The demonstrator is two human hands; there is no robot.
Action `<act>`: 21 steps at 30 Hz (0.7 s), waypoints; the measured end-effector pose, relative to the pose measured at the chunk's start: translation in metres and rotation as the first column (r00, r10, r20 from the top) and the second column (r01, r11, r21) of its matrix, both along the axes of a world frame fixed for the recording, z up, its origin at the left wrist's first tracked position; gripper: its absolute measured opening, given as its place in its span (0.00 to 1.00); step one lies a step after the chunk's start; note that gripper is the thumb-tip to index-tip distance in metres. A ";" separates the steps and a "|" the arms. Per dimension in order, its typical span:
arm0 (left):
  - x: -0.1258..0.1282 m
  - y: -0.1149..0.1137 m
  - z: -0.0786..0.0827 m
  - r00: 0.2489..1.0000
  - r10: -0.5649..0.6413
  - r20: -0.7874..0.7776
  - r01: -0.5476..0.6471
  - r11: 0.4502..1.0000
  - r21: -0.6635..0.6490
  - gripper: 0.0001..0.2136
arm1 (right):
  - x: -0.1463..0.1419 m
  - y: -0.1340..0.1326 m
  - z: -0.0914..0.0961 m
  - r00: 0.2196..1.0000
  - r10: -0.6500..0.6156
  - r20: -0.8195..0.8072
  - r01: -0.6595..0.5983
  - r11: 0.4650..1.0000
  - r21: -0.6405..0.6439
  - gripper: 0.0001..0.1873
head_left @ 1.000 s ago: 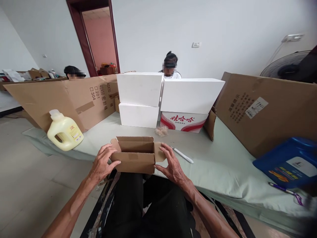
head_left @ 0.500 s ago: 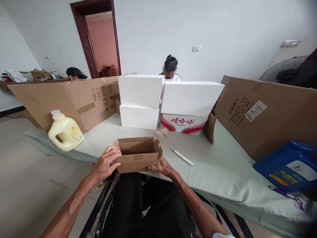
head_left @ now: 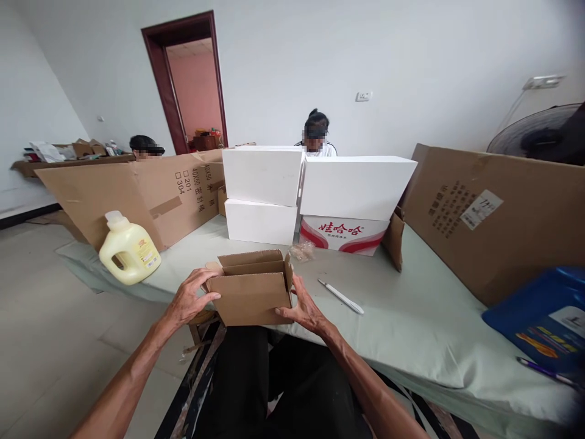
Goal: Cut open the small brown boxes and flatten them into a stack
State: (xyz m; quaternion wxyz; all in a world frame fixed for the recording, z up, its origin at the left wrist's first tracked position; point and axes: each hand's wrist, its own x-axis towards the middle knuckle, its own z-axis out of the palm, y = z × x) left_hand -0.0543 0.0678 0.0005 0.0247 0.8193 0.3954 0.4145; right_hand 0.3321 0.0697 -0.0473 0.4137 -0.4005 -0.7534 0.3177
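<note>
A small brown cardboard box with its top flaps up is held at the near edge of the cloth-covered table. My left hand grips its left end, thumb on the front wall and fingers behind the side flap. At the right end, my right hand is closed on the corner, its thumb on the lower front wall. To the right of the box lies a white pen-like tool. Crumpled clear plastic rests just behind the box.
White boxes and a printed red-and-white carton are stacked behind. Large cardboard panels stand at both sides. A yellow jug is left, a blue container and purple pen right. Two people sit beyond.
The small box has tipped so that more of its front wall shows and less of its inside. My right thumb and fingers have shifted up along its right end. The view has turned slightly.
</note>
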 end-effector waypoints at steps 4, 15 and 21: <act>0.000 0.005 0.001 0.999 0.042 -0.033 -0.041 0.999 0.002 0.18 | 0.001 0.001 0.003 1.000 -0.010 -0.004 0.010 0.999 -0.038 0.67; 0.012 -0.015 0.011 0.953 0.125 -0.276 -0.106 0.991 0.084 0.56 | 0.009 -0.003 0.021 0.971 -0.120 -0.205 0.069 0.969 -0.239 0.58; 0.028 -0.029 0.018 0.861 0.120 -0.494 -0.003 0.973 0.232 0.56 | 0.015 -0.012 0.043 0.946 -0.083 -0.312 -0.071 0.890 -0.451 0.38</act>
